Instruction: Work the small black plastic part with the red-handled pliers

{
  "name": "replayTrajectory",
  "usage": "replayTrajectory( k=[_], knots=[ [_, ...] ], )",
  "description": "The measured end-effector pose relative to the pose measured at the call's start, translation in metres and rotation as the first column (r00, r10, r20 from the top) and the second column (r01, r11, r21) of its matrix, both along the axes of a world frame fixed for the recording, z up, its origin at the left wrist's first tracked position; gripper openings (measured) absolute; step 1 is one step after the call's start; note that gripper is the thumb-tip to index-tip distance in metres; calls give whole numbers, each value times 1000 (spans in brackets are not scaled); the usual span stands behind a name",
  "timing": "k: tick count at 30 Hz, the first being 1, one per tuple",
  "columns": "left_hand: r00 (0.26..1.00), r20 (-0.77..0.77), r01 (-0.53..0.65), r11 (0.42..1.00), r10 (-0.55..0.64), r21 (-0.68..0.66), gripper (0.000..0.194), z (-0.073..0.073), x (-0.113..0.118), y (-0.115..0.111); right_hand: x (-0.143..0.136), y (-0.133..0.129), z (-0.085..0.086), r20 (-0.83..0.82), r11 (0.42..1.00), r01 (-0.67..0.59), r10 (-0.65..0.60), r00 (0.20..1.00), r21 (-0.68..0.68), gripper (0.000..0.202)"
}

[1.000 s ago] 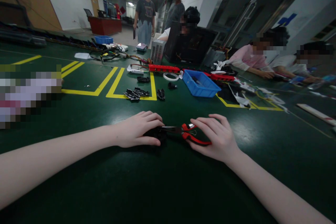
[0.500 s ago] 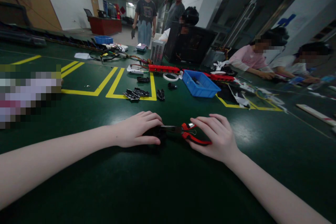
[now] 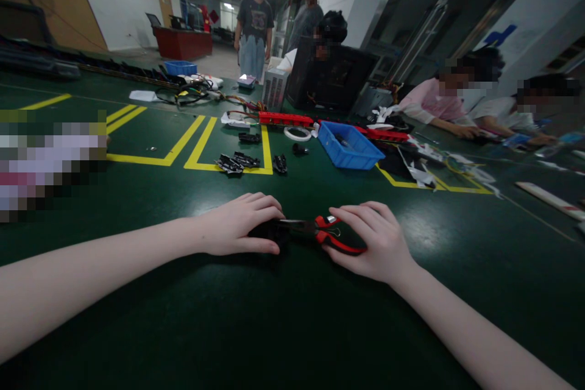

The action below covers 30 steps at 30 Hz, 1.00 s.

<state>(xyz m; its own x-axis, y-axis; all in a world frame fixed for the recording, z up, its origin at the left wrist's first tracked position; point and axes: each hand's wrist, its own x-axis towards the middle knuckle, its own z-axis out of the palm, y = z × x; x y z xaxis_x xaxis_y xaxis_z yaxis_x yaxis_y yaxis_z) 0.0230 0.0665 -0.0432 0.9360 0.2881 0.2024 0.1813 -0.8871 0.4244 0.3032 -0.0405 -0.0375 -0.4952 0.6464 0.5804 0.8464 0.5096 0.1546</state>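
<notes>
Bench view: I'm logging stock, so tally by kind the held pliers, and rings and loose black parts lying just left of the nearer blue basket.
Red-handled pliers: 1
White ring: 1
Jagged black parts: 4
Rounded black part: 1
Total: 7

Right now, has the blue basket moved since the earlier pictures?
No. The blue basket shows no visible shift in any direction: its near right corner still lies beside the end of the yellow tape.
</notes>
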Motion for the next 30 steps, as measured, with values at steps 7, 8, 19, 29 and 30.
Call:
replayTrajectory(
  k=[7,8,19,29,30],
  knots=[
    [1000,-5,0,1000,0,13,45,-2,0,0,-3,-1,0,10,999,33,-33,999,-14,42],
    [1000,-2,0,1000,0,18,44,-2,0,0,-3,-1,0,20,999,35,-35,999,-2,42],
    [1000,-9,14,999,-14,38,44,-3,0,1,-1,-1,2,53,1000,26,-27,998,9,44],
    [1000,19,-1,1000,1,29,42,0,-1,-2,-1,-1,2,10,1000,9,-9,1000,-19,44],
    [1000,19,3,1000,-3,31,43,-1,-1,-2,-1,-1,2,10,1000,10,-10,1000,-25,43]
  ],
)
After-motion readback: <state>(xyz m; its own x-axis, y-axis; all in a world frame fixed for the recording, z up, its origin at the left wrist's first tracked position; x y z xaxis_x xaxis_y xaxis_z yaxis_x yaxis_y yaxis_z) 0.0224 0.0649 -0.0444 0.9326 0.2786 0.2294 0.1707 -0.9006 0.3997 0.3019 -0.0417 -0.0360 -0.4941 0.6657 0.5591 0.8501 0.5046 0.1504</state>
